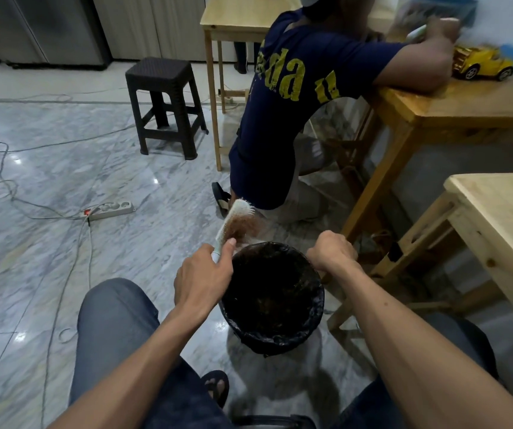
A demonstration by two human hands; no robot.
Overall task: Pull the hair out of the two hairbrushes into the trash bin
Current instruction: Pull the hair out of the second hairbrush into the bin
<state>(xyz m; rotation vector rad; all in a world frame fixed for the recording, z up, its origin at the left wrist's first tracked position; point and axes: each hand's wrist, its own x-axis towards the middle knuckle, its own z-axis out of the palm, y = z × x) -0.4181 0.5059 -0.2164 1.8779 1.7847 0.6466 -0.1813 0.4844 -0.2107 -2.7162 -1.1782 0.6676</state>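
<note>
A pale hairbrush [236, 218] clogged with reddish-brown hair [244, 228] points up and away over the far left rim of the trash bin [317, 308]. My left hand [202, 278] grips its handle, thumb pressed near the bristles. The bin is round, lined with a black bag, and stands on the floor between my knees. My right hand [332, 250] is a closed fist at the bin's far right rim; whether it holds hair or the rim is hidden. No second hairbrush is visible.
A person in a dark blue shirt [289, 97] kneels just beyond the bin, leaning on a wooden table [465, 106] with a yellow toy car [481, 65]. Another wooden table [502, 212] is at right. A dark stool [165, 103], power strip [109, 209] and cables lie on the marble floor.
</note>
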